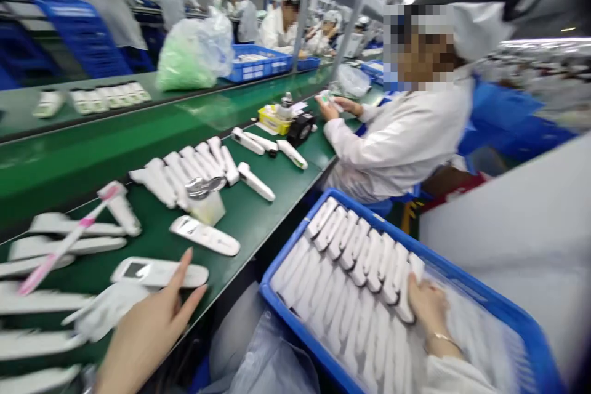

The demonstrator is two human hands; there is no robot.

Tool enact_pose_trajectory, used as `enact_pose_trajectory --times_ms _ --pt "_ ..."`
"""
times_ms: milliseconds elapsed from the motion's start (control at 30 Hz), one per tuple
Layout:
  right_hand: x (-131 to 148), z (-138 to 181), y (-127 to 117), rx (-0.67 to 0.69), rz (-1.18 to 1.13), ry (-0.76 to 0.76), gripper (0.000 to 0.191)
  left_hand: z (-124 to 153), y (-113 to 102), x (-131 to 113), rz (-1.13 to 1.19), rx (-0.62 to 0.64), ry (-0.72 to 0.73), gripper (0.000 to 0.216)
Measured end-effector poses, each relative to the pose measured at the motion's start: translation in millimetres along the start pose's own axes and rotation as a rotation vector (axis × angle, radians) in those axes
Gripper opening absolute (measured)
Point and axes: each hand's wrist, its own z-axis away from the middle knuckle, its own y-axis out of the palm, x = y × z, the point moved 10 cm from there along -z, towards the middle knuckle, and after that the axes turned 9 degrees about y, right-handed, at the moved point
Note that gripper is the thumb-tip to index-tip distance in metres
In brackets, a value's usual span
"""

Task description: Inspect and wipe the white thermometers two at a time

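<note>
My left hand [150, 323] is over the front edge of the green bench, index finger and thumb spread apart. Its index finger reaches over the handle of a white handheld device [159, 273] with a small dark screen, shaped like a forehead thermometer; contact is unclear. To my right, my right hand [429, 301] grips a similar white device [405, 298] at the end of a row in a blue crate [392, 229]. Another such device [205, 235] lies on the bench beside a small jar with a metal lid [205, 200].
More white devices lie along the green bench [258, 215]. A pink-and-white toothbrush-like stick [69, 240] rests across some at left. Ahead sit a yellow tray [273, 120] and a black round-fronted item [301, 128]. A co-worker [397, 135] in white sits at the right, holding a device.
</note>
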Motion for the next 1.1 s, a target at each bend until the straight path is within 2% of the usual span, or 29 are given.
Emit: enact_pose_trajectory --times_ms 100,167,200,267,300,333,433,500,567,600,667,733,767,900,1000,1033,1100 --pt "45.3 20.9 17.2 -0.004 0.068 -0.195 0.045 -7.8 -10.4 -7.3 -0.109 0.07 -0.071 0.053" --pt "90.1 60.9 51.6 0.107 0.044 -0.417 0.048 -8.0 -12.4 -6.6 -0.091 0.074 -0.092 0.052" --pt "117.1 94.7 75.4 0.22 0.003 -0.583 0.045 -5.8 -12.4 -5.3 -0.069 0.069 -0.097 0.052" --pt "161.9 185.7 135.3 0.604 -0.032 -0.901 0.036 3.0 -11.5 -0.3 -0.037 0.058 -0.109 0.051" --pt "175.2 235.1 164.8 0.793 0.012 -1.032 0.033 9.2 -11.7 3.7 -0.016 0.046 -0.118 0.05" --pt "184.5 276.2 189.2 0.91 0.049 -1.111 0.03 16.2 -13.3 9.1 0.016 0.019 -0.133 0.048" --pt "198.8 352.5 245.9 1.037 0.102 -1.133 0.036 40.0 -25.7 31.8 0.303 -0.2 -0.18 0.039" --pt "196.5 380.1 271.5 1.087 0.13 -1.088 0.046 55.4 -28.0 47.9 0.495 -0.329 -0.205 0.036" --pt "188.1 398.2 286.8 1.152 0.14 -1.021 0.05 65.8 -19.1 57.7 0.648 -0.377 -0.232 0.035" --pt "182.5 406.1 291.2 1.196 0.135 -0.98 0.048 68.8 -11.0 59.5 0.768 -0.392 -0.246 0.038" --pt "169.2 423.2 294.9 1.308 0.106 -0.88 0.04 70.4 9.9 54.9 1.178 -0.427 -0.259 0.057" --pt "153.5 442.3 292.8 1.427 0.06 -0.763 0.035 68.0 26.2 39.4 1.57 -0.435 -0.243 0.07" --pt "145.2 451.4 289.5 1.474 0.038 -0.706 0.034 67.3 29.2 31.3 1.678 -0.433 -0.225 0.069" --pt "115.1 473.8 264.1 1.579 -0.055 -0.46 0.037 77.6 13.2 16.1 1.809 -0.495 -0.126 0.054" --pt "100.3 481.8 237.9 1.702 -0.15 -0.213 0.038 93.0 -2.4 10.3 1.821 -0.448 -0.073 0.049" --pt "99.6 484.3 228.7 1.74 -0.174 -0.18 0.038 98.0 -6.7 8.4 1.822 -0.426 -0.061 0.05" --pt "104.2 487.6 211.6 1.787 -0.207 -0.215 0.036 106.7 -14.5 4.9 1.823 -0.402 -0.042 0.051"
